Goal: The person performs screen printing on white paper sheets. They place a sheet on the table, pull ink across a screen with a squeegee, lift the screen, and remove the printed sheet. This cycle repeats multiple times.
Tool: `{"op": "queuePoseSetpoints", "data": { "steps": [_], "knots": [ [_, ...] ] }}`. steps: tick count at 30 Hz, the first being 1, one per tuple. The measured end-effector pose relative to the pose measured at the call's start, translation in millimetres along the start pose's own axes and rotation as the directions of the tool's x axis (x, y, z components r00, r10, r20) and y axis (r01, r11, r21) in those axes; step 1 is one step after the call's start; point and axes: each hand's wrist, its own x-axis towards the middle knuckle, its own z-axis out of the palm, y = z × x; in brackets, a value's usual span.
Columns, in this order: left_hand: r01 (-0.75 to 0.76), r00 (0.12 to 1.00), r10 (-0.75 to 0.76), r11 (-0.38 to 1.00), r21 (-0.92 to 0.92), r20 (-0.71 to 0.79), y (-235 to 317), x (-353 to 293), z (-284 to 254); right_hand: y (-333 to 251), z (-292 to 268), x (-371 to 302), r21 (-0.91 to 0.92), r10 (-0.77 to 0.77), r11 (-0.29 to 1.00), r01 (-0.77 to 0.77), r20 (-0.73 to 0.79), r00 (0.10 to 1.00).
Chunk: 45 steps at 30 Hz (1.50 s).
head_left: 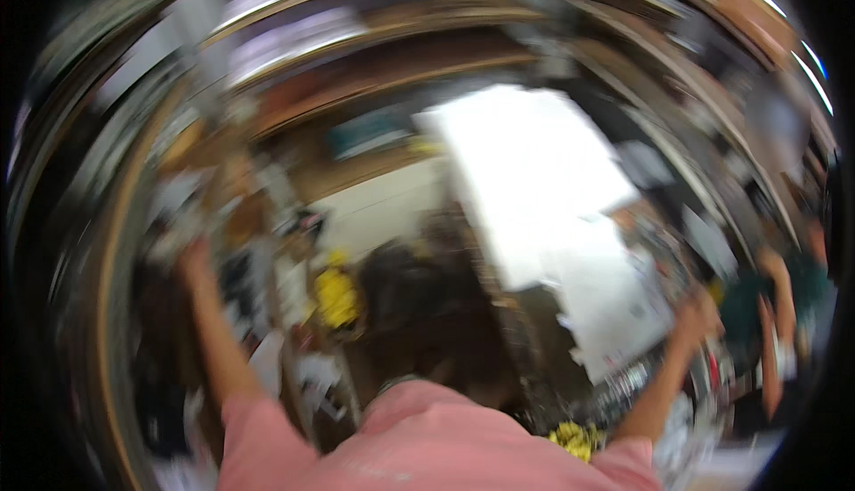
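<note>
Both my arms are spread wide and smeared by motion. My left hand is out at the left, over a cluttered surface beside a blurred pale object; its fingers do not show clearly. On the right, my right hand is close to the lower right edge of some large white sheets. Whether it grips anything is lost in the blur. The sheets lie overlapping on a bench, with a lower sheet nearest my right arm.
A bright yellow bundle stands left of the middle, and yellow crumpled material lies near my right sleeve. Shelves run along the back. At the far right is another person in dark green, with bare arms showing.
</note>
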Motion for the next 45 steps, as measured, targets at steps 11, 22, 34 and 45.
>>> {"op": "queuePoseSetpoints", "data": {
  "steps": [11,22,34,45],
  "knots": [
    [0.551,0.731,-0.136,0.695,-0.461,0.669,271,-300,211,8,-59,44,0.561,0.377,0.689,-0.459,0.265,0.888],
    [0.061,0.343,0.418,0.884,-0.464,0.841,343,-316,271,6,-57,46,0.553,0.384,0.686,-0.473,0.278,0.881],
    [0.003,0.038,0.703,0.710,-0.704,0.710,455,-279,359,11,-58,57,0.559,0.387,0.667,-0.493,0.306,0.870],
    [0.056,-0.047,0.747,0.665,-0.745,0.663,486,-292,354,7,-63,47,0.570,0.387,0.627,-0.531,0.363,0.848]
  ]
}}
